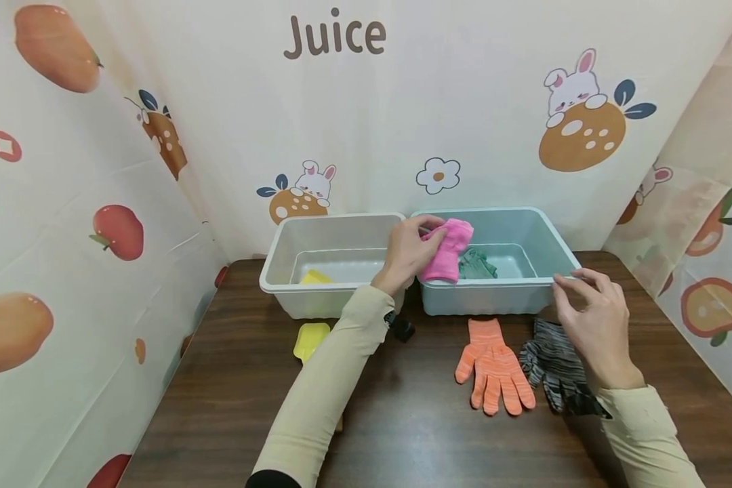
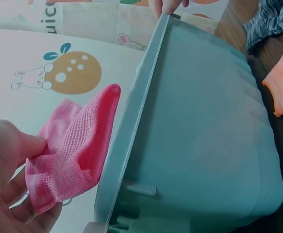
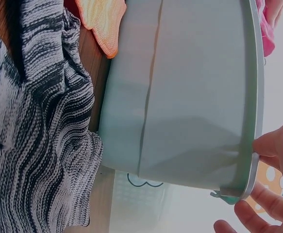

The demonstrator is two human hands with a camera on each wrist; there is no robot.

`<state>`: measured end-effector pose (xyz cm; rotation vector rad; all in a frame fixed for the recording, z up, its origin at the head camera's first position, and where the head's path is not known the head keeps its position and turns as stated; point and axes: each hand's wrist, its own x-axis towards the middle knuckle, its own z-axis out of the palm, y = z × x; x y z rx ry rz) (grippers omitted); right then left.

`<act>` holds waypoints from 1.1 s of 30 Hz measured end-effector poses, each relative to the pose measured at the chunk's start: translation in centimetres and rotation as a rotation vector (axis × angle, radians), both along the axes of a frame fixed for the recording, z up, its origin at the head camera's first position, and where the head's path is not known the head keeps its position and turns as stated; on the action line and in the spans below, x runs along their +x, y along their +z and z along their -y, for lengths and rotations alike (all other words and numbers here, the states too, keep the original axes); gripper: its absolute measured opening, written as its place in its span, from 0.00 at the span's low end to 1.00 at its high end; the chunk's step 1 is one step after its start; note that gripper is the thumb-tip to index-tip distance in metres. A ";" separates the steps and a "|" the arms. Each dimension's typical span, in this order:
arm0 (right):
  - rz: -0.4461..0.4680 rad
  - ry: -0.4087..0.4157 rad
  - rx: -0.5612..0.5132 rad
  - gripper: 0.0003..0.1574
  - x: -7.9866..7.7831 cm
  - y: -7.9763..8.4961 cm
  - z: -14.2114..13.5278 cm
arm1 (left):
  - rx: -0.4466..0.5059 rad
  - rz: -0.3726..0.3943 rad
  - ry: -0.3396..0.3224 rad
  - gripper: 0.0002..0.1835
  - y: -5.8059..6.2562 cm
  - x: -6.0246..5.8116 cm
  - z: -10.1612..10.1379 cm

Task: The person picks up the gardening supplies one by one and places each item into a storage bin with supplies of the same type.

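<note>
My left hand pinches a pink knitted item with a ribbed cuff between thumb and fingers. It hangs over the front left part of the light blue plastic bin; in the left wrist view the cuff's opening faces the bin's rim. Whether it is a glove or a sock I cannot tell. My right hand grips that bin's rim at the front right corner, thumb on the near side. A crumpled green cloth item lies inside the bin.
A grey-white bin stands to the left, with a yellow thing inside. Before the bins lie an orange glove, a black-and-grey striped knit glove, and a yellow object partly behind my left sleeve. Patterned curtains surround the table.
</note>
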<state>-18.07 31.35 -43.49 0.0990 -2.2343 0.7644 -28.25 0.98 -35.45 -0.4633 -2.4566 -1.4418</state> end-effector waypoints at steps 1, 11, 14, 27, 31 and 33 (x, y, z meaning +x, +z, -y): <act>0.001 -0.003 0.001 0.15 0.1 0.0 0.0 | 0.008 0.003 0.006 0.11 0.0 0.0 -0.2; 0.012 -0.018 0.009 0.15 0.3 0.1 -0.5 | 0.029 -0.024 0.034 0.11 -0.4 -0.5 -1.6; 0.006 -0.020 0.005 0.15 0.3 0.0 -0.6 | 0.037 -0.016 0.034 0.11 -0.5 -0.6 -2.0; -0.011 0.003 -0.004 0.15 -0.3 -0.1 -0.1 | 0.013 0.023 0.019 0.12 -1.4 -0.6 -1.3; -0.017 0.004 -0.007 0.14 -0.4 -0.1 0.2 | -0.014 0.007 0.014 0.12 -2.0 -0.6 -0.8; -0.018 -0.004 -0.007 0.14 -0.3 0.0 0.2 | -0.021 -0.006 -0.001 0.13 -2.1 -0.6 -0.7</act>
